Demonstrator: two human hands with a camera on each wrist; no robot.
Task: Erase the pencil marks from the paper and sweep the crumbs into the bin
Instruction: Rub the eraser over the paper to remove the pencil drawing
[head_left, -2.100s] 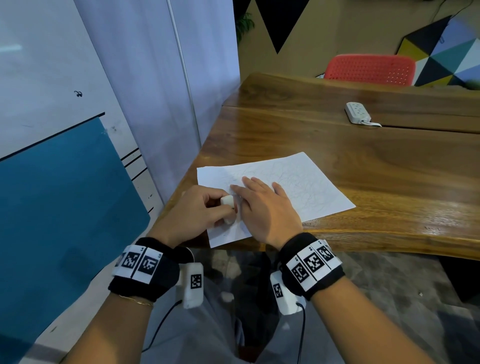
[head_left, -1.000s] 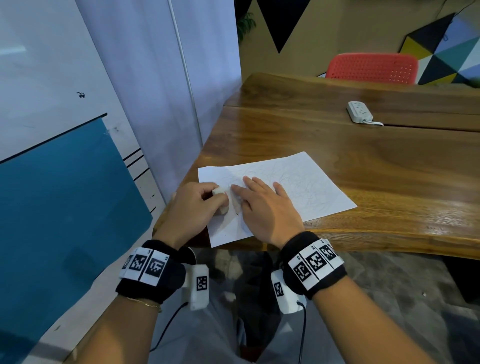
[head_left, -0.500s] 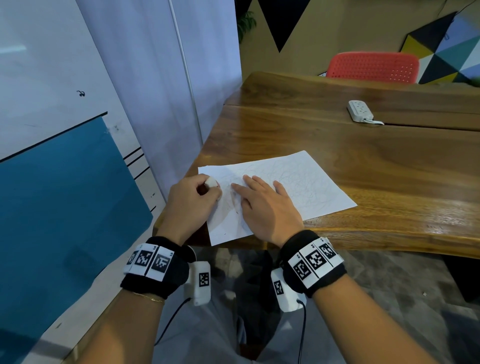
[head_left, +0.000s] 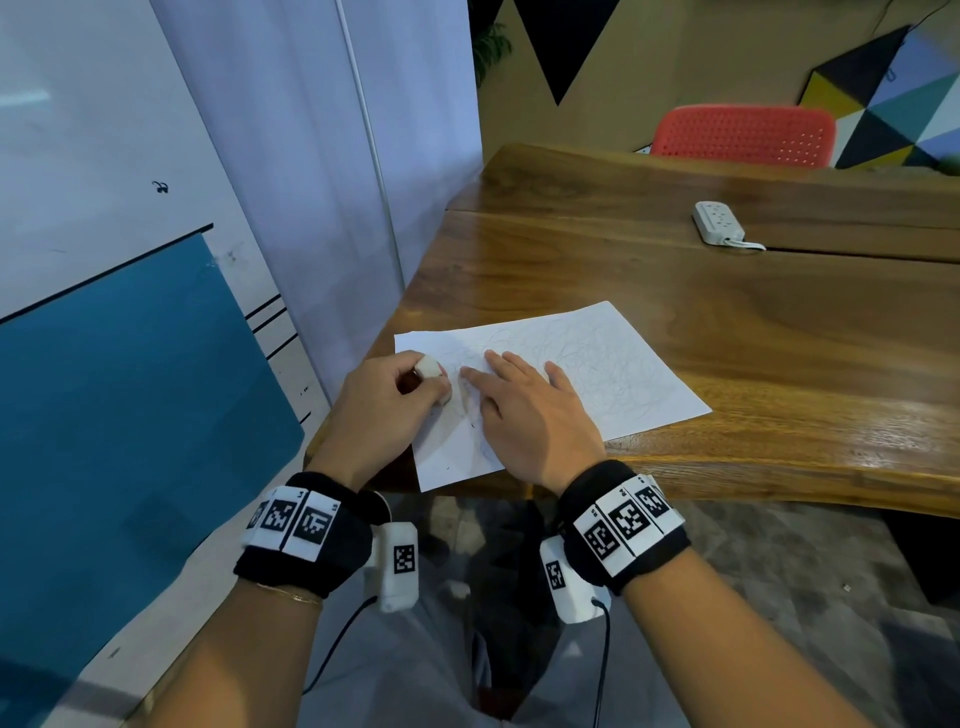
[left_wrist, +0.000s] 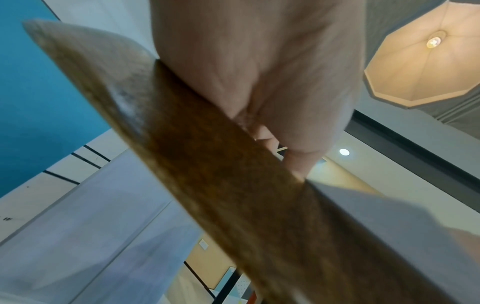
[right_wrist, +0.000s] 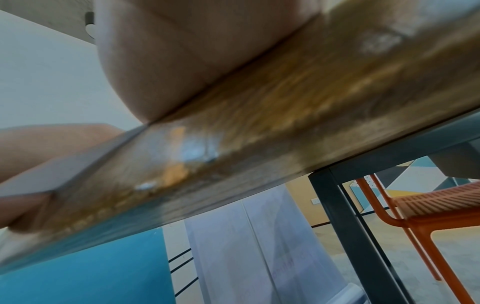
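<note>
A white sheet of paper (head_left: 597, 364) covered in faint pencil scribbles lies at the near left corner of the wooden table (head_left: 727, 312). My left hand (head_left: 395, 400) pinches a small white eraser (head_left: 429, 368) and holds it on the sheet's left part. Flat beside it, my right hand (head_left: 524, 410) presses on the paper with its fingers straight. A few dark specks lie on the paper near its front edge. Both wrist views show only palm and the table's edge from below. No bin is in view.
A white power strip (head_left: 719, 222) with its cable lies far back on the table. A red perforated chair (head_left: 743, 136) stands behind the table, and its orange frame (right_wrist: 415, 216) shows under it. A wall with a blue panel (head_left: 130, 415) is close on the left.
My left hand has rubbed the eraser back and forth over the paper's left part, going up towards the far corner and back a little. The right hand stays pressed in place.
</note>
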